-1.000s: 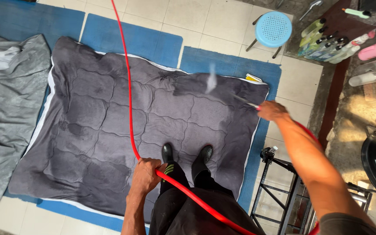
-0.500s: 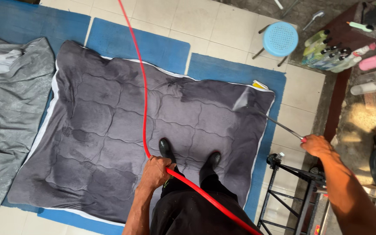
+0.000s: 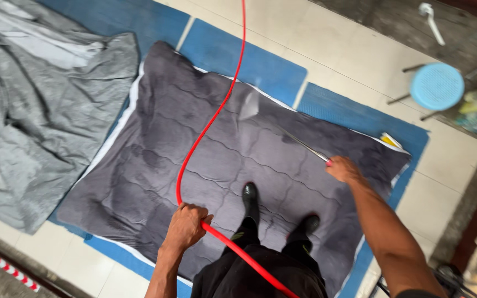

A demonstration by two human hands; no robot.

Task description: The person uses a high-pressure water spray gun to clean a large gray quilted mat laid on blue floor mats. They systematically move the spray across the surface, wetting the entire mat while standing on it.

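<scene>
Two fists, as I read them: my left hand [image 3: 187, 223] is curled tight round the red hose [image 3: 208, 128], low centre; my right hand [image 3: 342, 168] grips the thin metal spray wand [image 3: 296, 140], whose handle is hidden inside the fingers. Its tip blurs into mist over the dark quilt [image 3: 161, 165], which lies on blue mats [image 3: 249, 60].

A small yellow tag [image 3: 390, 140], possibly a label, sits at the grey quilt's [image 3: 205, 165] far-right corner.

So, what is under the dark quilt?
Blue mats show past the edges of the dark quilt, on pale floor tiles. What lies beneath its middle is covered.
</scene>
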